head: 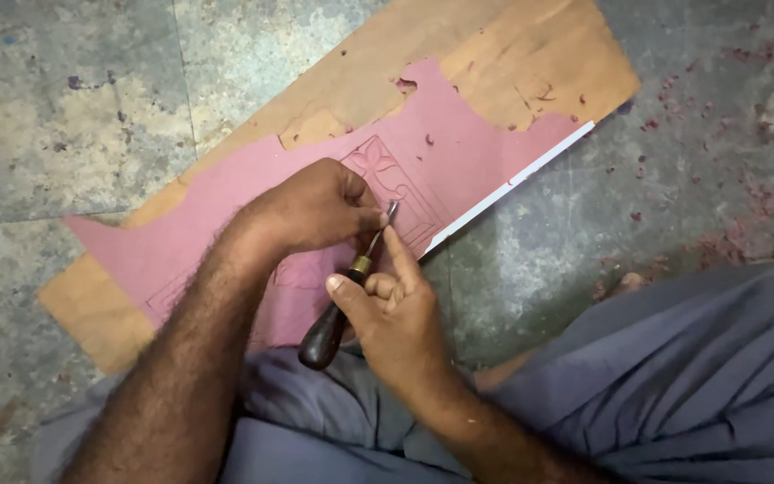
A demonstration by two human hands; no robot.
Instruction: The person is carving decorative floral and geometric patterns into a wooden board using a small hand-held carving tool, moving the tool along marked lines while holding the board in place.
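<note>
1. On the left, the board [459,143] is lying slantwise on the floor [73,134] in front of my knees, its near end reaching my lap. Its pink coat is showing only faint scored lines at this end, and I am judging this stretch as marked out but not yet cut.

2. My left hand [315,208] is resting on the board with the fingers curled together, and its fingertips are pinching the metal shaft of the gouge [344,300] just behind the tip.

3. Under that hand, a carved panel is showing: a leaf or petal figure inside a rectangular frame, cut through the pink coat. I am reckoning this part mostly done, though the hand is hiding its near side.

4. My right hand [396,314] is gripping the dark wooden handle, thumb lying along it and forefinger stretching straight toward the blade. The tip is touching the board near the panel's lower corner.

5. Further right, the coat is ending in a ragged edge and bare brown wood is showing, uncarved. Pink chips are lying scattered over the board and the floor beyond it.

6. So I am judging the carving well short of half done.
</note>
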